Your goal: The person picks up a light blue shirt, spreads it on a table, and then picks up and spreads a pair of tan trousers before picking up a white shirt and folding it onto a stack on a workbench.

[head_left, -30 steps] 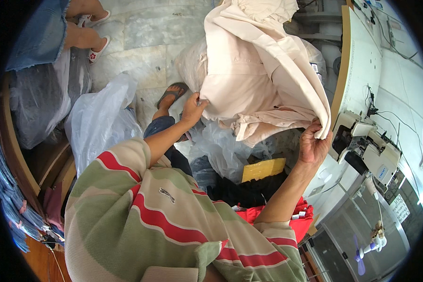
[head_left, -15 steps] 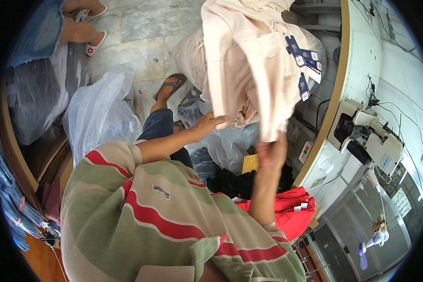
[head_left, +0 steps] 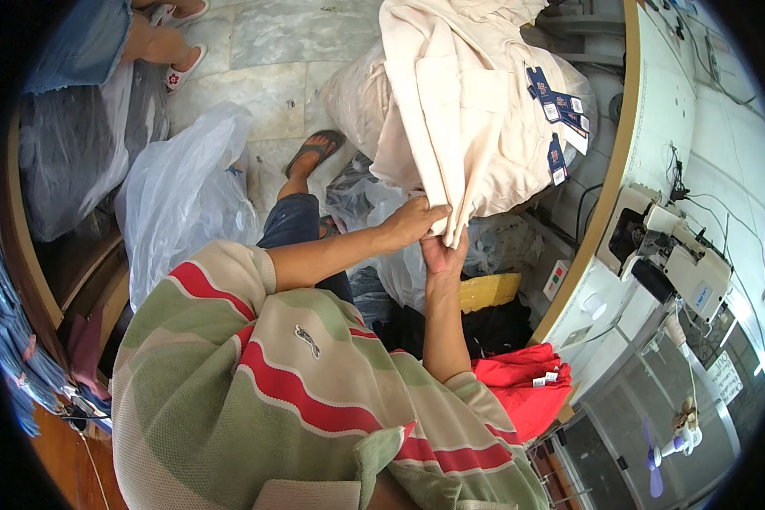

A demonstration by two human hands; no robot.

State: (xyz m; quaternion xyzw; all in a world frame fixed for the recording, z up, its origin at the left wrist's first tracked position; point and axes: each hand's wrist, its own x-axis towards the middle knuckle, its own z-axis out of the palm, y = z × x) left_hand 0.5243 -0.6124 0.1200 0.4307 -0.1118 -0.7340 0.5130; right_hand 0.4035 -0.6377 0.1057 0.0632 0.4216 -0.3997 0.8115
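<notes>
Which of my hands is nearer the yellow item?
Right. In the picture, your right hand is just up and left of the yellow item; your left hand is higher and farther left.

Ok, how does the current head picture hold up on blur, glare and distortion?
Head view, centre: left hand, right hand and cream garment look fairly sharp, no obvious motion smear; head view, right: the white sewing table's edge bends, and a small bright glare sits near the rim; head view, corners: black from the fisheye.

Lighting bright and diffuse; shadows soft. Glare at far right. Table edge (head_left: 631,93) bows; corners black. Cloth (head_left: 438,110) shows sharp.
</notes>
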